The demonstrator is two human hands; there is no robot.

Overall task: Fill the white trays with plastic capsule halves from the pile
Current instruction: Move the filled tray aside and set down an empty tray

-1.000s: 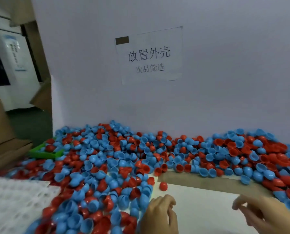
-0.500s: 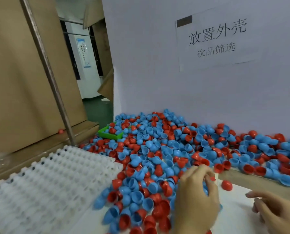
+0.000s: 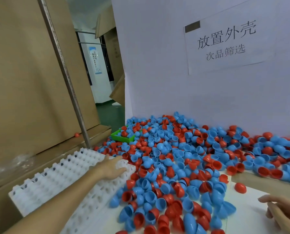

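Left hand (image 3: 113, 168) on white tray (image 3: 59, 176) edge — blurred

- A factory or packing workshop, at a hand-sorting station
- A bulk pile of blue and red capsule halves (image 3: 183, 159) heaped loose on the work surface
- A white moulded tray (image 3: 59, 179) with rows of sockets lies beside the pile
- A printed paper sign (image 3: 225, 41) in Chinese characters is stuck on the white partition (image 3: 157, 65) behind
- Tall cardboard sheets (image 3: 22, 73) and a metal pole (image 3: 64, 73) stand at the left
- A small green bin (image 3: 122, 137) sits half buried at the pile's far edge
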